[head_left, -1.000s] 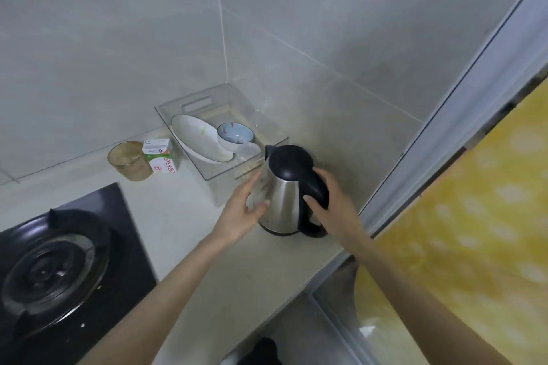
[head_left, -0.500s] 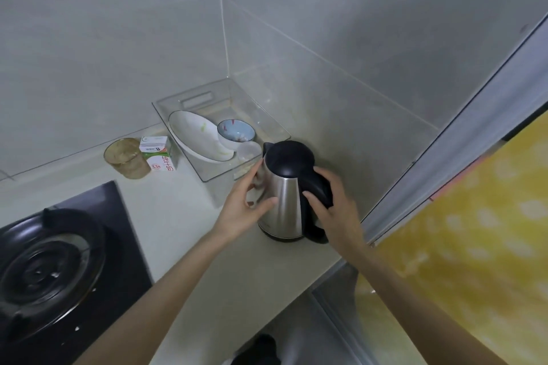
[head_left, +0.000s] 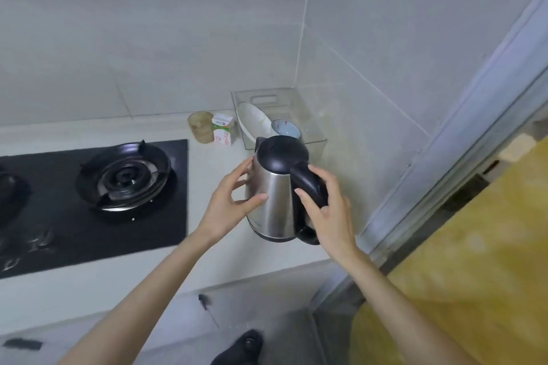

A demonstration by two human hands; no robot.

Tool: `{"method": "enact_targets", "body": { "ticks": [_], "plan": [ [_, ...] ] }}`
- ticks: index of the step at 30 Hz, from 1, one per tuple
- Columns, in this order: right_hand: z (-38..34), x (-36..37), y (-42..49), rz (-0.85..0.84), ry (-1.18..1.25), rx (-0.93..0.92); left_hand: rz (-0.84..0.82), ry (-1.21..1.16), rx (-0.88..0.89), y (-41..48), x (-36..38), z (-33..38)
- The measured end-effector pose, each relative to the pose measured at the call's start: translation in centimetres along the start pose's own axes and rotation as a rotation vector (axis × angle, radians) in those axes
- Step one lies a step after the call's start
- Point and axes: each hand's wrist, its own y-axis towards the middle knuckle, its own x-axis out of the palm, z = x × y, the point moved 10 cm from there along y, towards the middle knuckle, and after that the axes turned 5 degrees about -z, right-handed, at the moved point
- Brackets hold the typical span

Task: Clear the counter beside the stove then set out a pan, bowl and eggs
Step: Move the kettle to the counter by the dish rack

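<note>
A steel kettle [head_left: 277,201] with a black lid and handle is tilted between my hands, over the pale counter [head_left: 213,249] right of the stove. My left hand [head_left: 229,201] presses against its steel side. My right hand [head_left: 329,210] wraps the black handle. Whether the kettle's base still touches the counter is unclear. Behind it, a clear plastic bin [head_left: 308,115] in the corner holds a white plate [head_left: 253,120] on edge and a small blue bowl [head_left: 284,127].
A black gas stove [head_left: 95,195] with a round burner [head_left: 124,176] lies to the left. A glass jar [head_left: 201,127] and a small white carton [head_left: 222,129] stand against the back wall. A grey door frame [head_left: 462,139] borders the counter on the right.
The kettle has tilted and come toward me, with both hands still on it. The view has swung left, showing more of the stove.
</note>
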Motion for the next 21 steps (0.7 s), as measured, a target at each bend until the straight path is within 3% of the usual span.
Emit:
{"method": "enact_targets", "body": {
  "ticks": [8,21],
  "plan": [
    [-7.5,6.5,-4.5,-0.230,0.169,-0.155,0.309,0.093,-0.074,-13.0,-8.5,2.7],
    [-25.3,24.9,-19.9,-0.700,0.350,-0.435,0.868,0.227,-0.154,-43.5,-23.9,7.4]
  ]
}}
